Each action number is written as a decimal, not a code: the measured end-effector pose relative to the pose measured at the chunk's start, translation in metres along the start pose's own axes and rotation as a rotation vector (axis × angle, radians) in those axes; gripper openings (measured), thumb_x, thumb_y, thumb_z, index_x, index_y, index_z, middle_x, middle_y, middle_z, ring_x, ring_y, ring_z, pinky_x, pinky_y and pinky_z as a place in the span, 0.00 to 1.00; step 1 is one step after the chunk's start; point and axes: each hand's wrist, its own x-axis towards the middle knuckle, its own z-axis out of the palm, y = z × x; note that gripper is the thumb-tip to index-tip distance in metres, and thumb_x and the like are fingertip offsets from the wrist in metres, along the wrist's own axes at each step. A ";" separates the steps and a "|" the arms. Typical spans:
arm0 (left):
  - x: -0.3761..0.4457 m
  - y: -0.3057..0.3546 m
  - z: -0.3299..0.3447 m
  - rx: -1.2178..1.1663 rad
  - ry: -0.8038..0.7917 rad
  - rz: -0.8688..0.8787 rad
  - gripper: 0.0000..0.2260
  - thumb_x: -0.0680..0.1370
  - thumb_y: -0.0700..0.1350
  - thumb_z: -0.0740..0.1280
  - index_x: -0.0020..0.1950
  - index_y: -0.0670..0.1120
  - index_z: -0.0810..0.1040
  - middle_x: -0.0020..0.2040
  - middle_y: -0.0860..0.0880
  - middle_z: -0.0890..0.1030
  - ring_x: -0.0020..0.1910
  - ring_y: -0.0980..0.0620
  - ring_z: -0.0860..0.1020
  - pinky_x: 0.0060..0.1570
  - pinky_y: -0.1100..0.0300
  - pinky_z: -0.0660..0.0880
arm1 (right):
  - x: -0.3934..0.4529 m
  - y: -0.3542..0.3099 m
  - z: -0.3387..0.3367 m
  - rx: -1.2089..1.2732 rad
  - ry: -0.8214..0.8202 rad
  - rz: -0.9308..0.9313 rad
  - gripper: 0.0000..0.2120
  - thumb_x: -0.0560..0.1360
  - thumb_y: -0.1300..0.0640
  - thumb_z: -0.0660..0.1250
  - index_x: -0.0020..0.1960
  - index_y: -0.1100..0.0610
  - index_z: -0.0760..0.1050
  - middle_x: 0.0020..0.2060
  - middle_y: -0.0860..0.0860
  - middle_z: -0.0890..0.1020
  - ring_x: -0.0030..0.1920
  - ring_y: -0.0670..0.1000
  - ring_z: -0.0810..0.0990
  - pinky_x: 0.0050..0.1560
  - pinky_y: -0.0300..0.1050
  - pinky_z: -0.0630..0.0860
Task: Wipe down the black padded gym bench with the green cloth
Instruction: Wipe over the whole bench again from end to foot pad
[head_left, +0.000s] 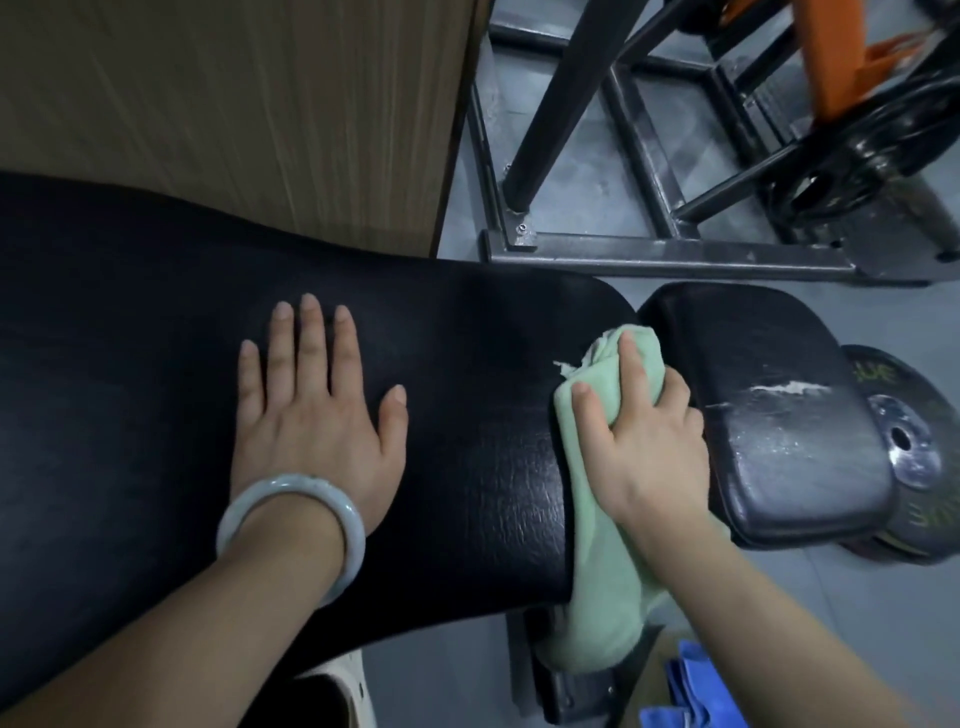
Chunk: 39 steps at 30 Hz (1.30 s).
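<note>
The black padded bench (156, 312) fills the left and middle of the view, its long pad ending at the right in a gap before a smaller seat pad (769, 395). My left hand (317, 415) lies flat on the long pad, fingers straight, a pale bangle on the wrist. My right hand (644, 436) grips the bunched green cloth (602, 561) in the gap between the two pads. The cloth's lower end hangs down past the pad's near edge. White scuffs mark the seat pad.
A grey metal rack frame (670, 254) stands on the floor beyond the bench. Weight plates sit at the back right (831, 176) and beside the seat pad (904, 441). A wood panel (234, 104) is behind. Blue cloths (685, 691) lie at the bottom right.
</note>
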 end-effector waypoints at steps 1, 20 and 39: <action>0.000 0.001 -0.001 -0.002 -0.006 -0.001 0.31 0.80 0.57 0.43 0.79 0.41 0.49 0.79 0.41 0.51 0.78 0.45 0.46 0.75 0.49 0.40 | 0.005 -0.002 0.000 0.001 -0.002 0.001 0.32 0.76 0.34 0.49 0.78 0.39 0.45 0.75 0.58 0.56 0.67 0.63 0.63 0.67 0.55 0.59; -0.003 0.003 -0.013 -0.018 -0.128 -0.015 0.33 0.79 0.58 0.41 0.79 0.43 0.38 0.79 0.42 0.39 0.78 0.46 0.37 0.75 0.48 0.36 | -0.011 0.009 0.000 0.066 0.013 0.061 0.31 0.76 0.33 0.51 0.77 0.36 0.48 0.76 0.52 0.56 0.68 0.61 0.63 0.65 0.55 0.63; -0.034 -0.020 -0.015 -0.024 -0.210 0.276 0.32 0.80 0.59 0.37 0.77 0.42 0.32 0.78 0.42 0.33 0.76 0.47 0.32 0.73 0.52 0.31 | -0.092 -0.020 0.040 0.320 0.252 0.386 0.28 0.78 0.38 0.53 0.77 0.39 0.54 0.78 0.53 0.47 0.74 0.61 0.48 0.72 0.53 0.48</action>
